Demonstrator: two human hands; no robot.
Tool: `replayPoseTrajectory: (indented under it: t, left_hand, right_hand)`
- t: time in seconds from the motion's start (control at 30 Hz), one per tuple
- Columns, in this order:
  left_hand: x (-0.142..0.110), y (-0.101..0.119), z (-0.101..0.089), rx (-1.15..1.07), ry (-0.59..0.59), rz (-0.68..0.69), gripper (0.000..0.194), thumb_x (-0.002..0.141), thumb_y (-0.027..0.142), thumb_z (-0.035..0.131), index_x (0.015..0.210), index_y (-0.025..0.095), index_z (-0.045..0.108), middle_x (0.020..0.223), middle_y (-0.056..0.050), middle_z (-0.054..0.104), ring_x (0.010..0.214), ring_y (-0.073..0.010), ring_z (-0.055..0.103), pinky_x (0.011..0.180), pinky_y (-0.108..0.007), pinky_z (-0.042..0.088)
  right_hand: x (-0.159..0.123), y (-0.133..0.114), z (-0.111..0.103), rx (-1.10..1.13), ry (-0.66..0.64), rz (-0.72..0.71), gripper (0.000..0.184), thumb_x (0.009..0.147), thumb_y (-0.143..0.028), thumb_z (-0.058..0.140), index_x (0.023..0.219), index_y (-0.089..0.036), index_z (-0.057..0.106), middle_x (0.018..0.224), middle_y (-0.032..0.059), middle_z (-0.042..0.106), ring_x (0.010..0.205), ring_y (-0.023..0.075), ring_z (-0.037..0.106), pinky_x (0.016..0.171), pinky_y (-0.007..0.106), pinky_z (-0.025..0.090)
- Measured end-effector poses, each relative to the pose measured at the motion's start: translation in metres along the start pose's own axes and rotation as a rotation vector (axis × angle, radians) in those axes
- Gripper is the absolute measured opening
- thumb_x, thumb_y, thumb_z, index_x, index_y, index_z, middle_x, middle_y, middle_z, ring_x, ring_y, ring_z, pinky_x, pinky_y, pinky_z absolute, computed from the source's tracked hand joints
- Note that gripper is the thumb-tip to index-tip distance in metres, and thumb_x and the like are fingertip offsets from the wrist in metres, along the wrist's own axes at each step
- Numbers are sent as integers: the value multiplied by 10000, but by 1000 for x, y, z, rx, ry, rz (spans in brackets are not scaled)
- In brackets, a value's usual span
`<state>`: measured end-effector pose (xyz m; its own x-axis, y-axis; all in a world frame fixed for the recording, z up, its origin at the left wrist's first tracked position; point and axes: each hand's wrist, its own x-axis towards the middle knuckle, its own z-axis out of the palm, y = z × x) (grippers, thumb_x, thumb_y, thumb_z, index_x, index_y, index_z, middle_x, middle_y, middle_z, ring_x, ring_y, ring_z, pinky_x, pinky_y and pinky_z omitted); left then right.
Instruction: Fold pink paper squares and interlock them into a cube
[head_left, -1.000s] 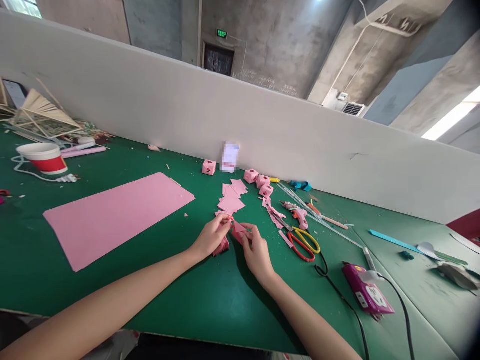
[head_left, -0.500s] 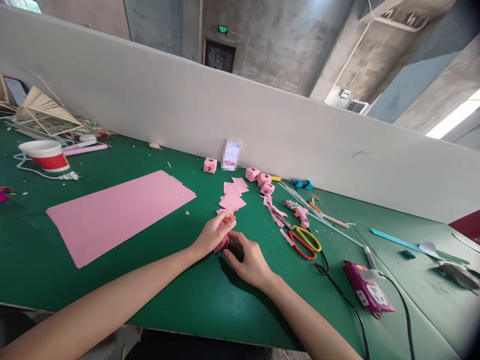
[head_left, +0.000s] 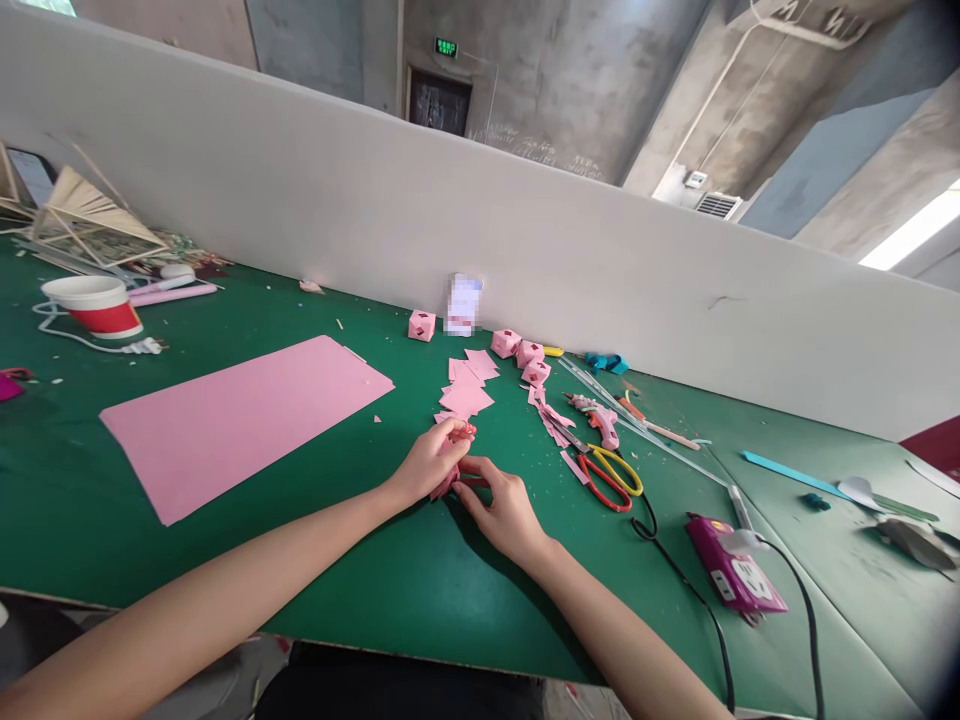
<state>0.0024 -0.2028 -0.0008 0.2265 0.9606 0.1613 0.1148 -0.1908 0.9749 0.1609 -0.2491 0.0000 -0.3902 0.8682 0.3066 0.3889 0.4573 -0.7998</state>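
Observation:
Folded pink paper (head_left: 444,484) sits between my two hands, partly covered by fingers. My left hand (head_left: 429,462) is closed around it from the left and top, with a red edge showing at its fingertips. From the right, my right hand (head_left: 501,502) pinches the lower side of the same paper, thumb and forefinger nearly together. Just beyond my fingers lie loose pink paper squares (head_left: 466,400). Several finished pink paper cubes with cut-out openings stand farther back, one pink cube (head_left: 421,325) apart on the left and another pink cube (head_left: 535,372) on the right.
A pink paper sheet (head_left: 251,425) lies left. To the right are scissors (head_left: 607,475), a pink glue gun (head_left: 598,416), paper strips (head_left: 555,428) and a purple power strip (head_left: 735,565) with black cords. A paper cup (head_left: 97,308) stands far left; a phone (head_left: 463,305) leans on the white partition (head_left: 360,210).
My right thumb has moved up and in against the folded paper, closing the gap to the forefinger. My left hand keeps its hold. The view has shifted slightly.

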Motion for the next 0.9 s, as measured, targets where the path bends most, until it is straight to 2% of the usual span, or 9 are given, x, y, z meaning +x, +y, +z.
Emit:
replayPoseTrajectory:
  t: [0.07,0.2,0.3,0.4,0.47,0.53,0.63,0.77,0.9]
  left_hand:
    - [0,0,0,-38,-44,-7,271,876,347,512,1073,180,593,1130,-98,677,1099,-233,634,998,-363,458]
    - [-1,0,-1,-29,-83,-36,274,901,353,466,1082,181,578,906,-43,685,876,-208,659,853,-338,493]
    - [0,0,-1,20,-65,7,243,898,345,475,1039,185,592,832,-20,673,828,-194,639,832,-317,469]
    - [0,-1,-1,29,-62,9,224,904,337,462,1030,202,590,755,-1,641,765,-180,614,786,-299,457]
    - [-1,-1,0,31,-35,-21,246,901,334,465,1083,207,571,697,18,586,695,-169,580,721,-290,448]
    - [-1,-1,0,31,-13,-50,299,896,344,478,1151,202,543,662,34,537,643,-162,548,665,-284,436]
    - [-2,-1,0,7,-35,-50,311,897,353,472,1159,198,536,623,51,487,576,-144,515,619,-273,430]
    - [-3,0,1,-32,-56,-30,243,891,359,472,1046,196,565,604,51,481,541,-126,515,604,-260,435]
    - [-3,4,2,-40,-70,-23,220,898,371,460,995,203,564,575,54,477,515,-126,504,583,-258,424]
  right_hand:
    - [0,-2,-1,29,-15,-7,263,927,-268,556,1181,-239,619,1128,54,723,988,202,714,903,345,556]
    - [0,-10,-7,-20,-3,-42,221,949,-302,526,1103,-232,668,1010,46,739,910,203,709,834,319,545]
    - [10,-7,-15,-109,160,-37,299,990,-314,425,961,-211,704,933,64,739,861,204,688,792,315,524]
    - [37,11,-23,-169,279,21,339,1002,-337,378,989,-205,691,966,78,727,889,208,666,790,325,514]
    - [61,28,-27,-274,239,36,268,960,-334,458,1044,-208,680,988,73,712,914,223,640,796,347,510]
    - [84,43,-29,-427,168,61,246,912,-295,541,1072,-191,695,1025,98,692,965,249,600,866,390,488]
    - [104,57,-26,-601,48,60,324,851,-258,652,1165,-196,702,1131,136,645,1060,288,534,949,428,432]
    - [107,58,-19,-685,-80,37,423,816,-217,688,1232,-294,688,1271,123,570,1110,306,485,946,432,401]
    - [101,56,-20,-624,-121,52,336,876,-217,607,1185,-297,710,1284,109,559,1154,287,474,980,423,373]
